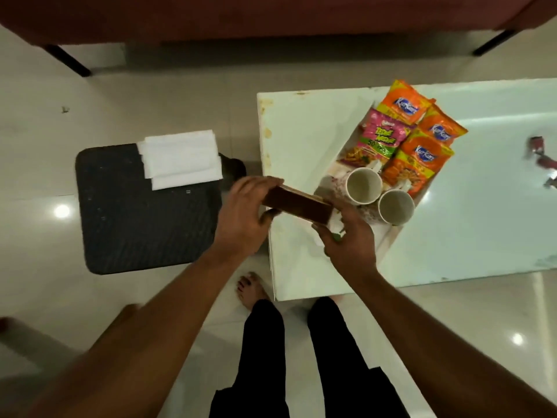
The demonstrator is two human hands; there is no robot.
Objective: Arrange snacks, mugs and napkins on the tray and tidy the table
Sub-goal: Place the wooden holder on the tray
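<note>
Both hands hold a brown wooden box (297, 205) above the left edge of the white table (301, 128). My left hand (245, 215) grips its left end, my right hand (346, 236) its right end, over some white napkin paper. A white tray (388, 236) on the table carries three orange snack packets (422, 158), one pink snack packet (378, 137) and two white mugs (363, 185), both lying with their open mouths toward me. A stack of white napkins (180, 158) lies on a black stool (141, 218) to the left.
A dark red sofa (271, 16) with black legs stands beyond the table. A small red and silver object (542, 158) lies at the table's right. My feet and black trousers (301, 357) are on the glossy tiled floor below the table's near edge.
</note>
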